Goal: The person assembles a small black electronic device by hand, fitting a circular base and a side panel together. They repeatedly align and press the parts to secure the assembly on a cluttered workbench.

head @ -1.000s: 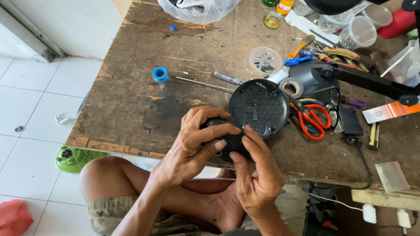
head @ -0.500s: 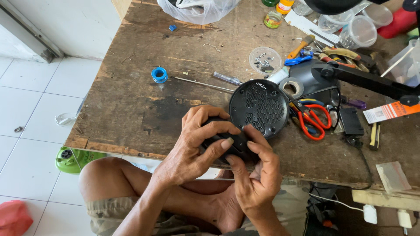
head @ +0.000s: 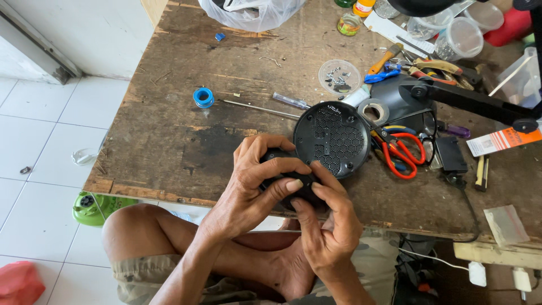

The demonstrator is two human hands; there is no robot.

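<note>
Black round grille (head: 333, 138) (perforated) held by left hand (head: 257, 181), right hand (head: 330, 226).

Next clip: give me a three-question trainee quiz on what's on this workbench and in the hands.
1. True or false: both hands grip the same small black part at the table's near edge.
2. What lies just right of the round black grille? A) blue tape roll B) red-handled scissors C) plastic bag
3. Fill in: the long screwdriver lies between the grille and the ____ tape roll.

Key
1. True: the left hand wraps over it and the right hand pinches it from below.
2. B: the scissors lie beside the grille on the table.
3. Blue: the blue tape roll sits at its far end.
</note>
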